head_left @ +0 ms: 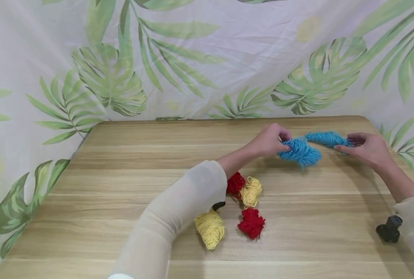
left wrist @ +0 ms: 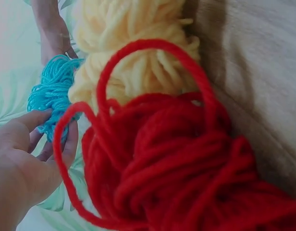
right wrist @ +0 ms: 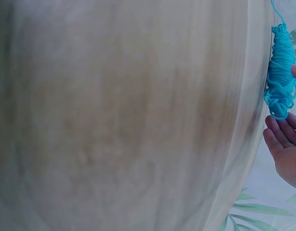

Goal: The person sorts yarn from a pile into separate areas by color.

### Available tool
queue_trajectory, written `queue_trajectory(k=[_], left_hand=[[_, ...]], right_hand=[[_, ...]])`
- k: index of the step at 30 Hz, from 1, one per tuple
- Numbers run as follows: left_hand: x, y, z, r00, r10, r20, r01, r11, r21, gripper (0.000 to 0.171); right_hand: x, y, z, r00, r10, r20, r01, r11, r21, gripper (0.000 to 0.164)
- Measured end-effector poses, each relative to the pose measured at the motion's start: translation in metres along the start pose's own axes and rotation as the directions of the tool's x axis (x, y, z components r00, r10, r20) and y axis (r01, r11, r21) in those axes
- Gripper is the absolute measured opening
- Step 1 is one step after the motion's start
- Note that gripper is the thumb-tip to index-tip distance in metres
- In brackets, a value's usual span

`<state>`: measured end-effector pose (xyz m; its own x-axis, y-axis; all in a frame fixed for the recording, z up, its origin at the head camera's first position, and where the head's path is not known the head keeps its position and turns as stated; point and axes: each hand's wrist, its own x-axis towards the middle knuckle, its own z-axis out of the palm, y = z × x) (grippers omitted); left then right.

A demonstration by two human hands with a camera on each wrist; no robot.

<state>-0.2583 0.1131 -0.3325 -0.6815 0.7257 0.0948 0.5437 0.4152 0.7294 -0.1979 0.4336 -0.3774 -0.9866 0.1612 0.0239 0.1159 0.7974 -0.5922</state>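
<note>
In the head view my left hand (head_left: pixel 271 141) pinches a fluffy blue yarn bundle (head_left: pixel 301 152) between thumb and fingers, above the back right of the table. The left wrist view also has the left hand (left wrist: pixel 30 163) at the lower end of this blue bundle (left wrist: pixel 54 89). To its right lies a longer, tightly wound blue yarn skein (head_left: pixel 327 138). My right hand (head_left: pixel 367 149) is at the skein's right end, thumb and fingers apart on either side. In the right wrist view its extended fingers (right wrist: pixel 282 132) reach the looped end of the skein (right wrist: pixel 281 72).
Nearer the front lie red yarn (head_left: pixel 235 184) and yellow yarn (head_left: pixel 251 192) side by side, another red bundle (head_left: pixel 251 223) and another yellow bundle (head_left: pixel 209 229). The left sleeve (head_left: pixel 179 205) passes over part of this group. A patterned leaf cloth (head_left: pixel 200 58) hangs behind the table (head_left: pixel 105 217).
</note>
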Motion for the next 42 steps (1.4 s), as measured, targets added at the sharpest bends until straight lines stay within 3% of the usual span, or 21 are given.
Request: queue_trajectory(k=[19, 37, 42], left_hand=[[0.018, 0.003, 0.011, 0.999, -0.010, 0.034, 0.009, 0.999, 0.040, 0.003], [0.029, -0.002, 0.023, 0.997, -0.079, 0.023, 0.079, 0.997, 0.018, 0.010], [0.030, 0.001, 0.025, 0.992, -0.126, 0.011, 0.126, 0.992, 0.008, 0.011]], right_hand=[[0.003, -0.008, -0.003, 1.000, -0.016, 0.009, 0.016, 0.999, -0.037, 0.076], [0.003, -0.004, -0.003, 1.000, -0.025, -0.005, 0.025, 0.998, -0.052, 0.074], [0.004, -0.003, -0.003, 0.999, -0.034, -0.013, 0.034, 0.999, -0.041, 0.073]])
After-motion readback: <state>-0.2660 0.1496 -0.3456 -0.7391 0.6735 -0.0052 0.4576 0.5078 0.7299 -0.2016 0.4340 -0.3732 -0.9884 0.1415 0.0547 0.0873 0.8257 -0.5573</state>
